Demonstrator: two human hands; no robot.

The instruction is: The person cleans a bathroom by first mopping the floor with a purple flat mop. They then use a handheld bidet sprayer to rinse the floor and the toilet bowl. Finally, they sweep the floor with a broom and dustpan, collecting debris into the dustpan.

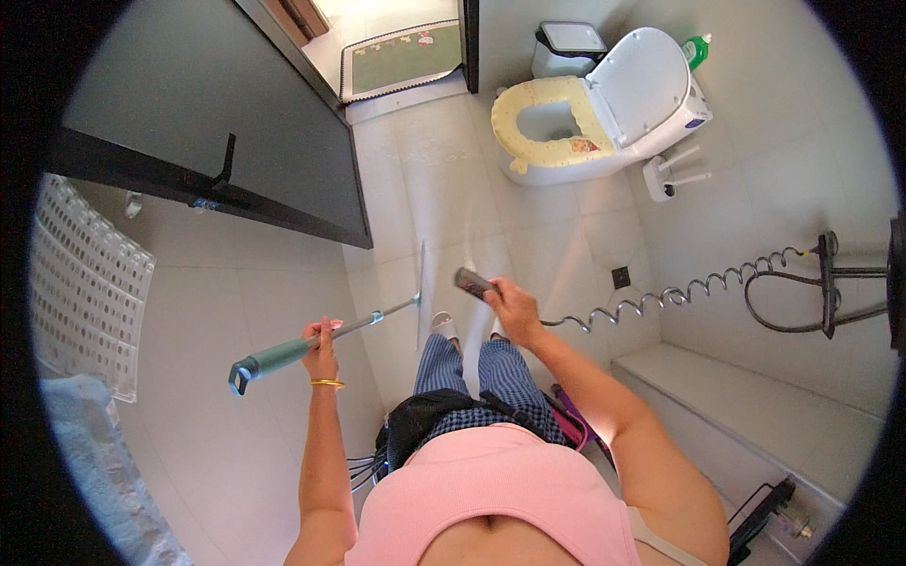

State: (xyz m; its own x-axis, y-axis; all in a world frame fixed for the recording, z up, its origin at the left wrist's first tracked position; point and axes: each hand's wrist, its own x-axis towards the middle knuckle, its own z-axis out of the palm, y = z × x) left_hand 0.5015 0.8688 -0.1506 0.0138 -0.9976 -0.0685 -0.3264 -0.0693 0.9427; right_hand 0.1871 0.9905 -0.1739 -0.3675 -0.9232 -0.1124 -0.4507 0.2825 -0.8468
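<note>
My left hand is closed round the pole of a floor squeegee with a thick green grip. Its long thin blade lies across the pale tiles, just left of my feet. In my right hand is a dark handheld sprayer, its head pointing up and left over the floor. From that hand a coiled metallic hose stretches to a dark fixture on the right wall. A faint pale streak shows near the sprayer head, and whether it is water I cannot tell.
A toilet with a yellow seat cover stands at the far right, beside a lidded bin. A toilet brush holder hangs near it. A square drain sits in the floor. The dark door stands open at left.
</note>
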